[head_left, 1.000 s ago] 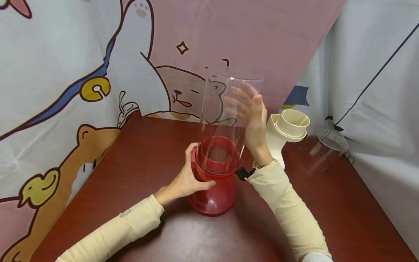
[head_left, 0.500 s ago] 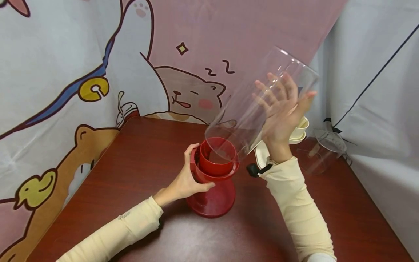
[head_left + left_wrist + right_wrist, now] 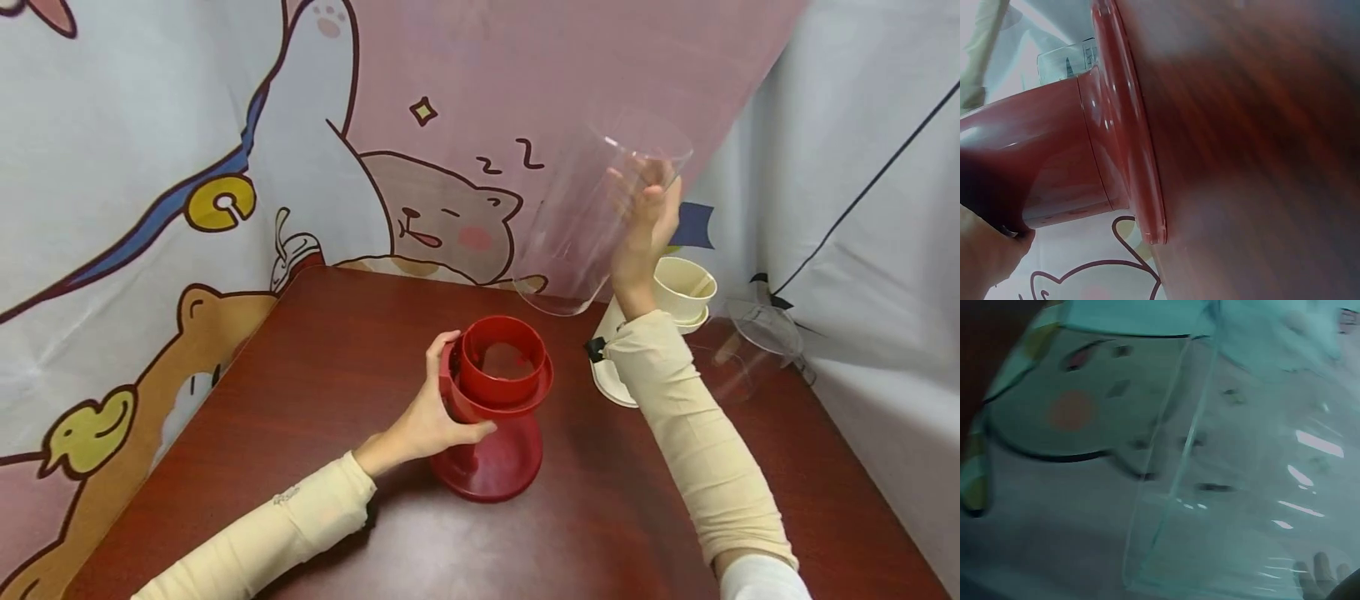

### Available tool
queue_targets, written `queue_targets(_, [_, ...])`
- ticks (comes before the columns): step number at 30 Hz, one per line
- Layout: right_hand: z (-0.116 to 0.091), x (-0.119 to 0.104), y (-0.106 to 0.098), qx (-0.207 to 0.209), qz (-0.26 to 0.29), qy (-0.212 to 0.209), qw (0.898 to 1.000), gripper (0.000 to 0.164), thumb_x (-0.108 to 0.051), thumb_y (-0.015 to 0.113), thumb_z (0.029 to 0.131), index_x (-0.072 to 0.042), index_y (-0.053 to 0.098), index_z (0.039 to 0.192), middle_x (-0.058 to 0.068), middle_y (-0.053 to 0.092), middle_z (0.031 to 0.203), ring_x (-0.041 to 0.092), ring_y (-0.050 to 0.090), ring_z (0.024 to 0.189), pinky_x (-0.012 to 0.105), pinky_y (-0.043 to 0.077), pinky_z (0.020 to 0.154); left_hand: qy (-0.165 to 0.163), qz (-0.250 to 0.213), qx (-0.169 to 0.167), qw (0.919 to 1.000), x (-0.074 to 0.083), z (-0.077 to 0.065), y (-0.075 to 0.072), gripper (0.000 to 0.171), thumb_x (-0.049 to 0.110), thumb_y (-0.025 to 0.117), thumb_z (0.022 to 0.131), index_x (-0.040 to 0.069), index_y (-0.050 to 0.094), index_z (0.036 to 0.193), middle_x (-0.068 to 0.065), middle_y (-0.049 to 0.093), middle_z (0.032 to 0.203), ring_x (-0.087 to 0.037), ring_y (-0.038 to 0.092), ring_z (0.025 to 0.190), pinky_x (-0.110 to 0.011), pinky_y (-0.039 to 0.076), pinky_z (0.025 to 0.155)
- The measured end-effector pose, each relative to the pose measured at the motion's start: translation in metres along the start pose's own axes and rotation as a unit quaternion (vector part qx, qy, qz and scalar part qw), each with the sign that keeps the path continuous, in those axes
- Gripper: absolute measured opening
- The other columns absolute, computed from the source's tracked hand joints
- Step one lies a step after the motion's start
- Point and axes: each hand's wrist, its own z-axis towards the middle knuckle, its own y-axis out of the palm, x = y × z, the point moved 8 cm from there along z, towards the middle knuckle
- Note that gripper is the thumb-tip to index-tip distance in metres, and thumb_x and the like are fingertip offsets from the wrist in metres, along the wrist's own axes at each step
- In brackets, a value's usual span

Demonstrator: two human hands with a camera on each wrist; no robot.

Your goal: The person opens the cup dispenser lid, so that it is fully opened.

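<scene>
My left hand grips the side of a red pedestal stand, thumb in front and fingers behind. The stand is upright on the table, with a round foot and a cup-like red ring on top. The left wrist view shows its body and foot from the side. My right hand holds a large clear plastic cylinder by its right side, up in the air behind and right of the stand. The cylinder leans to the right, its lower end apart from the red ring. The right wrist view shows its clear wall close up.
A cream stand of similar shape is partly hidden behind my right forearm. Right of it is a clear container at the table's right edge. A printed cloth hangs behind the brown table.
My right hand has lifted the clear cylinder out of the red stand's top, swinging it up and right, then turning it more upright. My left hand has kept its grip on the stand.
</scene>
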Motion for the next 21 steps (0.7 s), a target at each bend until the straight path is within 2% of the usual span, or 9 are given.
queue_targets(2, [-0.01, 0.019, -0.009, -0.004, -0.019, -0.019, 1.0, 0.115, -0.084, 0.069, 0.063, -0.001, 0.047, 0.139, 0.016, 0.06, 0.13, 0.029, 0.065, 0.114, 0.041, 0.05, 0.103, -0.002, 0.004, -0.001, 1.0, 0.0, -0.001, 0.003, 0.115, 0.008, 0.087, 0.068, 0.024, 0.009, 0.151, -0.002, 0.031, 0.153, -0.021, 0.038, 0.139, -0.029, 0.043, 0.111])
queue_targets(6, [-0.032, 0.053, -0.022, -0.016, -0.042, -0.031, 0.999, 0.11, -0.079, 0.068, 0.07, 0.005, 0.045, 0.137, 0.021, 0.058, 0.129, 0.026, 0.061, 0.118, 0.041, 0.045, 0.109, -0.009, 0.011, 0.002, 0.9999, -0.001, -0.006, 0.005, 0.115, 0.009, 0.087, 0.068, 0.025, 0.009, 0.151, -0.002, 0.031, 0.153, -0.021, 0.036, 0.139, -0.029, 0.042, 0.111])
queue_targets(11, [-0.051, 0.084, -0.034, -0.02, -0.1, -0.037, 0.994, 0.111, -0.077, 0.067, 0.074, 0.007, 0.043, 0.142, 0.024, 0.056, 0.134, 0.017, 0.058, 0.12, 0.03, 0.045, 0.105, -0.002, 0.005, 0.003, 1.0, 0.002, -0.005, 0.004, 0.115, 0.007, 0.087, 0.068, 0.024, 0.009, 0.151, -0.003, 0.031, 0.153, -0.023, 0.037, 0.139, -0.029, 0.044, 0.11])
queue_targets(14, [-0.059, 0.089, -0.038, -0.015, -0.122, -0.047, 0.991, 0.109, -0.074, 0.067, 0.076, 0.009, 0.044, 0.141, 0.029, 0.056, 0.135, 0.016, 0.057, 0.121, 0.027, 0.044, 0.104, -0.002, 0.002, 0.001, 1.0, 0.002, -0.003, 0.004, 0.116, 0.005, 0.087, 0.067, 0.022, 0.008, 0.151, -0.003, 0.031, 0.153, -0.024, 0.038, 0.139, -0.028, 0.044, 0.11])
queue_targets(15, [-0.062, 0.088, -0.038, -0.014, -0.123, -0.05, 0.991, 0.109, -0.073, 0.068, 0.077, 0.012, 0.043, 0.14, 0.03, 0.055, 0.134, 0.016, 0.058, 0.121, 0.026, 0.044, 0.103, -0.002, 0.002, 0.0, 1.0, 0.006, -0.002, 0.004, 0.115, 0.005, 0.086, 0.067, 0.018, 0.008, 0.151, -0.006, 0.031, 0.152, -0.026, 0.038, 0.138, -0.028, 0.044, 0.11])
queue_targets(18, [-0.071, 0.089, -0.039, -0.01, -0.117, -0.045, 0.992, 0.109, -0.072, 0.067, 0.078, 0.015, 0.041, 0.139, 0.034, 0.053, 0.134, 0.032, 0.055, 0.127, 0.027, 0.042, 0.107, -0.002, 0.007, 0.002, 1.0, 0.005, -0.001, 0.003, 0.116, 0.004, 0.086, 0.066, 0.019, 0.009, 0.151, -0.005, 0.031, 0.153, -0.025, 0.038, 0.139, -0.027, 0.042, 0.11])
queue_targets(21, [-0.078, 0.091, -0.039, -0.008, -0.117, -0.036, 0.992, 0.109, -0.071, 0.066, 0.08, 0.017, 0.039, 0.14, 0.036, 0.05, 0.135, 0.034, 0.053, 0.128, 0.029, 0.041, 0.11, -0.003, 0.01, 0.005, 0.9999, 0.009, 0.0, 0.001, 0.115, 0.001, 0.086, 0.066, 0.016, 0.009, 0.151, -0.008, 0.031, 0.152, -0.024, 0.037, 0.138, -0.027, 0.042, 0.111])
